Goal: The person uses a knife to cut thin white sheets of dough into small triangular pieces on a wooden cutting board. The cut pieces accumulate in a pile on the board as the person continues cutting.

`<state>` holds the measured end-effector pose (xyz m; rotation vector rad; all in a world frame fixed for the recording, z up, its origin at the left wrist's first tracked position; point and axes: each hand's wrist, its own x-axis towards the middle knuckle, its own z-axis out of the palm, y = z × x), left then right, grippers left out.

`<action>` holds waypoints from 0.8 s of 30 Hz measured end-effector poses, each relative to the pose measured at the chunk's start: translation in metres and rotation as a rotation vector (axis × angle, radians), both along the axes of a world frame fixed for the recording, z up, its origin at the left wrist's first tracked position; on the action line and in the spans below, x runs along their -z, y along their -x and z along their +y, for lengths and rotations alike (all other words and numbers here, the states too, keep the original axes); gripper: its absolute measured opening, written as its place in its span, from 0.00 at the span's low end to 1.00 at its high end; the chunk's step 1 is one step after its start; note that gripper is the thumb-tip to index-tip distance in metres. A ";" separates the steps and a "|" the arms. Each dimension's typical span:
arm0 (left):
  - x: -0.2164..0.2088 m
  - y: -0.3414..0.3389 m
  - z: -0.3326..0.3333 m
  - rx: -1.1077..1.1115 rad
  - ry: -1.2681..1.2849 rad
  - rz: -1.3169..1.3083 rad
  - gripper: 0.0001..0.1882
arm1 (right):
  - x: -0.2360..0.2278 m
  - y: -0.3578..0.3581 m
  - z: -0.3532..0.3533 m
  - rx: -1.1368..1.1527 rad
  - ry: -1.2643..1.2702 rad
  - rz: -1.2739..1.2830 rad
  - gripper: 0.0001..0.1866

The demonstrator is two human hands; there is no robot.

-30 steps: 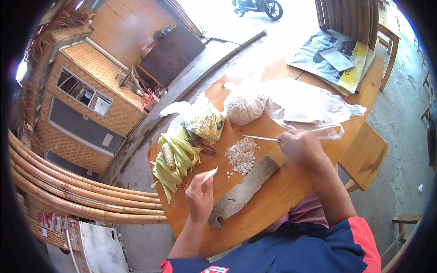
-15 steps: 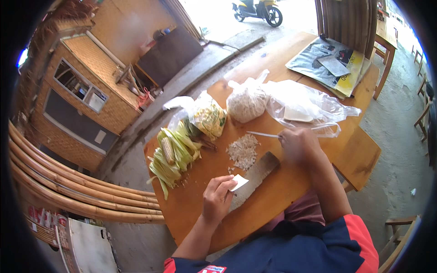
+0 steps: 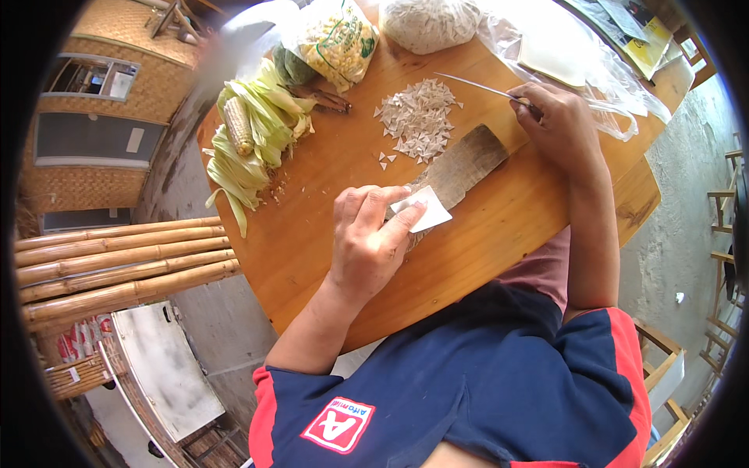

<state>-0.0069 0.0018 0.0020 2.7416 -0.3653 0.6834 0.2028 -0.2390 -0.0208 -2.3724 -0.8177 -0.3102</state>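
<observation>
My left hand (image 3: 367, 234) is closed, pinching a small white square piece (image 3: 433, 218) between thumb and fingers. The piece rests over the near end of a worn wooden board (image 3: 468, 164). Above the board's far end, my right hand (image 3: 563, 125) is wrapped round the handle of a thin-bladed knife (image 3: 477, 84), its tip pointing left. A pile of small white triangular pieces (image 3: 420, 117) lies on the table just beyond the board, with a few loose ones beside it.
On the wooden table (image 3: 312, 249), a corn cob (image 3: 237, 126) lies on green husks (image 3: 269, 148) at the left. Farther back are a bag of yellow pieces (image 3: 339, 47), a full plastic bag (image 3: 429, 23) and a clear bag with white sheets (image 3: 551, 58). Bamboo rails (image 3: 125, 261) run at the left.
The view has tilted down and closer. My left hand has lowered the white piece onto the board from above its near edge. My right hand still holds the knife.
</observation>
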 end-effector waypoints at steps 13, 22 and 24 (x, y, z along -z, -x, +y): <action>0.000 0.001 0.000 -0.079 -0.064 0.039 0.26 | -0.005 0.003 0.001 -0.018 0.045 -0.007 0.09; 0.005 0.001 -0.005 -0.121 -0.139 -0.035 0.22 | -0.006 0.009 0.003 -0.043 -0.029 -0.075 0.10; 0.007 0.001 -0.003 -0.130 -0.120 -0.060 0.22 | -0.008 0.013 0.007 -0.029 -0.025 -0.108 0.10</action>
